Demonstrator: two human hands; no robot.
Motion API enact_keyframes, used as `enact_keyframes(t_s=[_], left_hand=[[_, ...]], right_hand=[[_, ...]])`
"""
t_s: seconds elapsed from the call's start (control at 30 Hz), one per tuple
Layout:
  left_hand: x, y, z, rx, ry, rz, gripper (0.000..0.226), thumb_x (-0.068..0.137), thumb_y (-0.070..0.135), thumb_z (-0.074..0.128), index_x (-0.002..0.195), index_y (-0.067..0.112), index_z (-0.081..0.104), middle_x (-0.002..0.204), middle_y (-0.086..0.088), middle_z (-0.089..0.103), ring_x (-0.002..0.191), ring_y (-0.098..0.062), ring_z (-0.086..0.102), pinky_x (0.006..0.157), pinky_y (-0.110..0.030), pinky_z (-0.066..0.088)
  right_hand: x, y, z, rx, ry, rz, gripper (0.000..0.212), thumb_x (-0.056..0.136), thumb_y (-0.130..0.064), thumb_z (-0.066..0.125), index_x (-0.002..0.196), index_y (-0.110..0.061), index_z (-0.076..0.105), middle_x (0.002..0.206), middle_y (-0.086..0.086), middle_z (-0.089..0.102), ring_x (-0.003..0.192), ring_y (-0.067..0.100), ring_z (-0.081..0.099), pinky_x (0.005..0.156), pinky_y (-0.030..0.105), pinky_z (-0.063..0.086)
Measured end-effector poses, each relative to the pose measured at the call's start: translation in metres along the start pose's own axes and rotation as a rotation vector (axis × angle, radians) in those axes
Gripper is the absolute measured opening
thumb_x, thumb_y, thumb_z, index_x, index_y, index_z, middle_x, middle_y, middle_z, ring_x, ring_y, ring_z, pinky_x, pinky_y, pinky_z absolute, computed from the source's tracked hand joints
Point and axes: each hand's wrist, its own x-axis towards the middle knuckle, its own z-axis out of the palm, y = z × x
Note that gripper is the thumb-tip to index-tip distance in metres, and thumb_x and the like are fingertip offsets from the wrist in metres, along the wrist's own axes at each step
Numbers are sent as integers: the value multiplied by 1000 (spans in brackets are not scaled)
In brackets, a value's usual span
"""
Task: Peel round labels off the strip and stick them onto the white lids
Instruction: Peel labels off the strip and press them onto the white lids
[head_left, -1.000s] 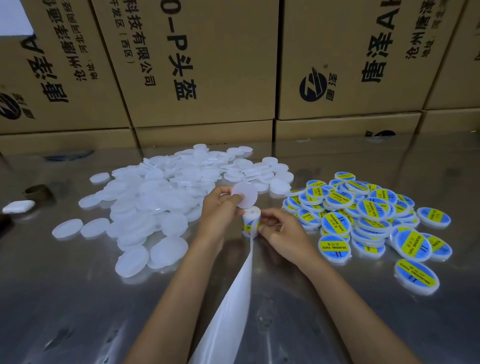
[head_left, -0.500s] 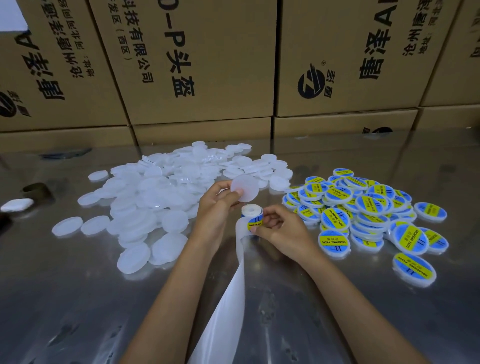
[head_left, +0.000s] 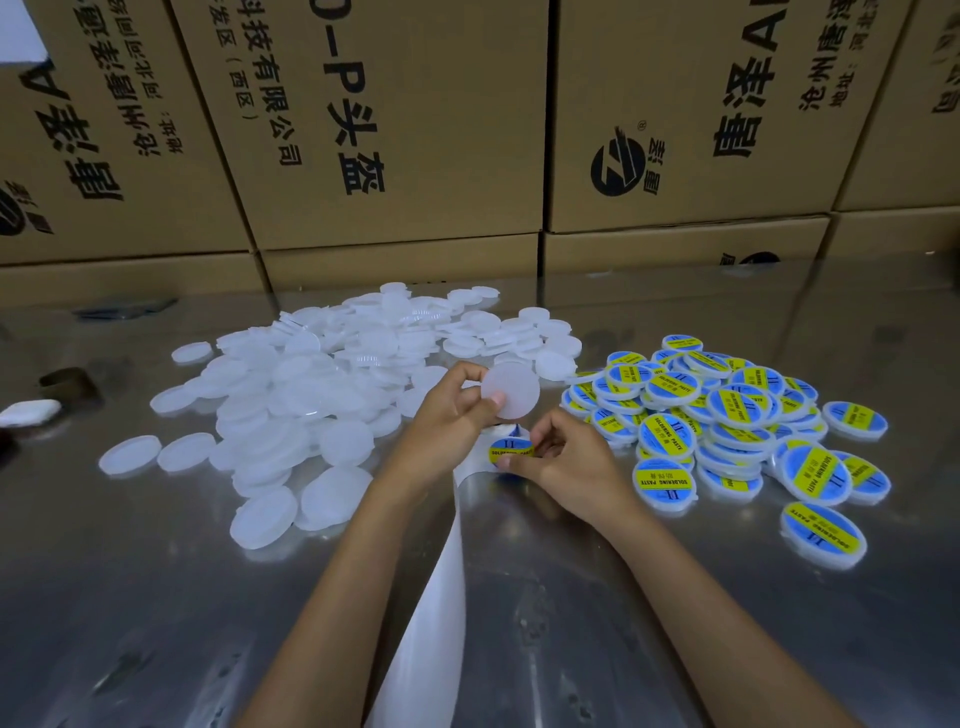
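Labels, round and blue with a yellow band, came on a white backing strip (head_left: 436, 613) that ran from the bottom edge of the view up between the two forearms to the hands. One label (head_left: 511, 451) sat at the top of that strip, pinched at its right rim by the right hand (head_left: 563, 460), whose curled fingers made a narrow grip on it. Just above, the left hand (head_left: 449, 421) held one plain white lid (head_left: 510, 389) tilted up off the worktop (head_left: 130, 597), thumb on its lower left edge and fingers behind; lid and label were close, and whether they touched could not be told. To the left lay a loose heap of unlabelled lids (head_left: 322, 384), far too many and too overlapped to count, with about six lying singly along its near and left fringe. To the right lay a pile of labelled lids (head_left: 727, 415), several dozen at a guess, with two lying apart at its right and near edges. Bare steel stretched wide in front of both piles and beside the forearms. Cardboard cartons (head_left: 395, 130) walled the far edge of the worktop. A small white object (head_left: 28, 413) and a dark brown one (head_left: 70, 382) sat near the left edge.
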Motion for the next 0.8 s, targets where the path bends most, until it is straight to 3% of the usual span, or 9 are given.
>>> enact_keyframes(t_s=[0.17, 0.33, 0.4, 0.47, 0.53, 0.6, 0.7, 0.8], left_hand=[[0, -2, 2, 47, -11, 21, 9, 103, 13, 55, 100, 20, 50, 85, 17, 77, 87, -1, 72, 89, -21, 52], [-3, 0, 4, 59, -11, 23, 6, 104, 14, 54, 102, 19, 50, 88, 16, 77, 91, -4, 72, 87, -28, 52], [-5, 0, 4, 37, 5, 11, 4, 104, 14, 54, 105, 17, 51, 93, 10, 78, 99, -14, 72, 88, -35, 53], [-4, 0, 4, 26, 14, 4, 5, 104, 13, 53, 105, 18, 52, 93, 12, 78, 98, -14, 72, 85, -33, 54], [-5, 1, 4, 29, 9, 4, 11, 103, 13, 54, 104, 24, 53, 87, 18, 77, 89, -1, 71, 75, -18, 55], [-7, 3, 4, -16, 22, 2, 19, 102, 9, 56, 107, 27, 56, 85, 18, 77, 85, 3, 71, 72, -12, 52], [-9, 7, 6, -74, 74, 56, 40, 99, 4, 59, 123, 36, 61, 94, 10, 78, 94, -7, 74, 83, -23, 56], [-10, 11, 5, -134, 82, 111, 57, 99, 4, 58, 126, 54, 60, 102, 0, 78, 90, -18, 76, 86, -23, 57]], right_hand=[[-6, -3, -9, -45, 40, 29, 40, 64, -27, 91, 70, -14, 54, 60, -4, 54, 53, 6, 44, 54, 20, 38], [-9, -16, -43, -7, -210, 129, 22, 75, -18, 83, 72, -17, 61, 65, -3, 58, 60, 7, 48, 55, 13, 38], [-11, -22, -55, 10, -278, 143, 17, 79, -16, 79, 73, -17, 63, 69, -2, 61, 64, 8, 51, 62, 17, 41], [-12, -25, -62, 100, -300, 148, 20, 84, -11, 72, 68, -18, 62, 68, -2, 59, 63, 9, 50, 61, 20, 42], [-12, -27, -66, 233, -285, 166, 29, 86, -9, 67, 62, -21, 56, 67, 0, 54, 61, 11, 47, 61, 24, 37], [-12, -30, -69, 327, -252, 152, 27, 87, -8, 64, 64, -20, 54, 67, 0, 54, 62, 13, 50, 61, 28, 36], [-12, -35, -67, 476, -220, 118, 19, 91, -8, 61, 74, -17, 57, 75, 7, 65, 60, 18, 59, 53, 26, 40], [-12, -40, -58, 521, -160, 83, 18, 92, -14, 65, 76, -18, 56, 84, 15, 71, 60, 17, 62, 50, 25, 40]])
